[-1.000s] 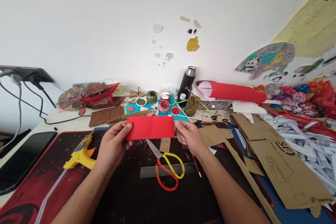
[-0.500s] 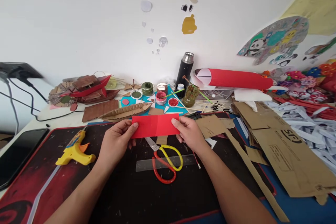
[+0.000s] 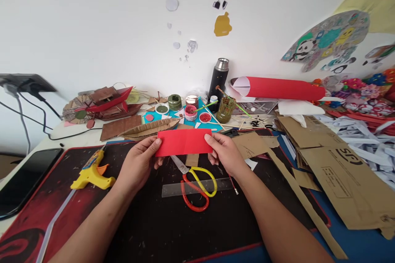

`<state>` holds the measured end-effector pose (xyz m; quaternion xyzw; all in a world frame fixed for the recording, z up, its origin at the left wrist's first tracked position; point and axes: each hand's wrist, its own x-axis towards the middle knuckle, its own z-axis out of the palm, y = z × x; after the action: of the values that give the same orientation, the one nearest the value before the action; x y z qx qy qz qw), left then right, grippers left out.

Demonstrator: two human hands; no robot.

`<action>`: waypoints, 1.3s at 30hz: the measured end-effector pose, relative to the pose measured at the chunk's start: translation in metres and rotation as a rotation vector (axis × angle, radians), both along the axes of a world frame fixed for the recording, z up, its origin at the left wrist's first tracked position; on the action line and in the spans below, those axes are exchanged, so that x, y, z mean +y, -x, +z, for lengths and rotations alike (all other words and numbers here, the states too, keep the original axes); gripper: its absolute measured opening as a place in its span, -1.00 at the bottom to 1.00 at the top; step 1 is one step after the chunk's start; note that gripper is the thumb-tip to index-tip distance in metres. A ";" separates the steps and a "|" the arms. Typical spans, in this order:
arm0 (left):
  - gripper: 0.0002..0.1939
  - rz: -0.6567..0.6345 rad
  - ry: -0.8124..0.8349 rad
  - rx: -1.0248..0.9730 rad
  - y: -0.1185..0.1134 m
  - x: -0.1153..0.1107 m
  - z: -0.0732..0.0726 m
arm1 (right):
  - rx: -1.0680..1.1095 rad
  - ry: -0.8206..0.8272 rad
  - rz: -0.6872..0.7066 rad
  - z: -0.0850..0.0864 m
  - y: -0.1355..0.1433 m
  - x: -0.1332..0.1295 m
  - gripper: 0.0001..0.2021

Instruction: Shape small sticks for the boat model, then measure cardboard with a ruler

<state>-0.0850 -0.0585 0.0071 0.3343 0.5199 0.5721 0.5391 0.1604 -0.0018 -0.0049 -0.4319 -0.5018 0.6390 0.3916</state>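
A rectangular strip of red corrugated paper point(image 3: 184, 141) is stretched between my two hands above the dark mat. My left hand point(image 3: 140, 162) pinches its left end, thumb on the near face and fingers behind. At the other end, my right hand point(image 3: 226, 154) pinches the paper the same way. A faint crease runs down the middle of the strip. Beneath it lie scissors point(image 3: 199, 191) with one red and one yellow handle, their blade partly hidden by the paper. The scissors rest across a clear ruler point(image 3: 171, 190). A pencil end point(image 3: 236, 190) pokes out near my right wrist.
A yellow glue gun point(image 3: 94, 174) and a black phone point(image 3: 27, 183) lie at left. Paint jars point(image 3: 175, 102), a black thermos point(image 3: 218, 80), a cardboard boat hull point(image 3: 151, 128) and a red paper roll point(image 3: 284, 88) line the back. Cardboard point(image 3: 348, 185) covers the right.
The view has shifted slightly, so the desk items appear a little further right. The red paper is tilted a bit differently; both hands keep hold of its ends.
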 end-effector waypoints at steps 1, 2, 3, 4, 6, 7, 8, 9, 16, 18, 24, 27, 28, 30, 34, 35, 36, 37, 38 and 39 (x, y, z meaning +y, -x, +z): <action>-0.49 0.010 -0.005 0.024 0.001 0.000 -0.001 | 0.013 0.001 -0.004 0.001 0.000 0.000 -0.45; -0.50 0.025 -0.013 0.051 0.002 0.001 -0.002 | 0.022 0.001 -0.007 0.001 0.000 -0.001 -0.45; -0.52 0.039 -0.021 0.075 0.003 0.001 -0.002 | 0.030 0.000 -0.007 0.002 0.000 -0.001 -0.45; -0.53 0.051 -0.027 0.092 0.003 0.001 -0.003 | 0.037 0.000 -0.006 0.002 0.000 -0.001 -0.45; -0.54 0.060 -0.030 0.105 0.003 0.001 -0.004 | 0.044 0.003 0.003 0.002 0.001 -0.002 -0.46; -0.54 0.058 -0.027 0.104 0.002 0.002 -0.004 | 0.042 0.006 0.013 0.002 0.001 -0.002 -0.46; -0.54 0.057 -0.025 0.101 0.001 0.002 -0.004 | 0.038 0.008 0.024 0.002 0.002 -0.003 -0.47; -0.54 0.056 -0.022 0.092 0.000 0.002 -0.003 | 0.032 0.013 0.033 0.001 0.003 -0.003 -0.48; -0.56 0.001 0.045 -0.074 -0.003 0.003 0.001 | 0.026 0.079 0.024 0.000 0.005 -0.005 -0.56; -0.54 -0.040 0.053 -0.084 -0.004 0.002 0.002 | 0.040 0.095 0.018 -0.001 0.005 -0.005 -0.57; -0.38 0.033 0.063 -0.091 -0.007 0.001 0.007 | 0.081 0.139 0.057 -0.003 0.006 -0.005 -0.55; -0.47 0.095 0.073 -0.143 -0.004 0.003 0.005 | 0.103 0.165 0.085 -0.002 0.007 -0.007 -0.52; -0.51 0.104 0.073 -0.155 -0.003 0.003 0.004 | 0.122 0.164 0.087 -0.001 0.007 -0.007 -0.51; -0.56 0.113 0.067 -0.162 -0.001 0.004 0.001 | 0.164 0.153 0.087 0.002 0.006 -0.007 -0.49; -0.60 0.124 0.050 -0.150 0.001 0.005 -0.002 | 0.209 0.131 0.075 0.006 0.003 -0.004 -0.47; -0.60 0.125 0.050 -0.149 0.001 0.005 -0.002 | 0.211 0.127 0.071 0.006 0.003 -0.004 -0.46; -0.61 0.123 0.053 -0.149 0.001 0.005 -0.002 | 0.209 0.122 0.070 0.006 0.002 -0.003 -0.46; -0.62 0.124 0.056 -0.151 0.001 0.006 -0.002 | 0.206 0.118 0.071 0.006 0.002 -0.003 -0.46; -0.63 0.128 0.056 -0.154 0.001 0.006 -0.001 | 0.201 0.116 0.073 0.006 0.002 -0.003 -0.45; -0.64 0.133 0.053 -0.159 0.001 0.006 -0.001 | 0.197 0.117 0.074 0.005 0.002 -0.003 -0.45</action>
<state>-0.0856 -0.0522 0.0060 0.2385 0.5115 0.6175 0.5480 0.1585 -0.0044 0.0003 -0.3705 -0.4383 0.7204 0.3894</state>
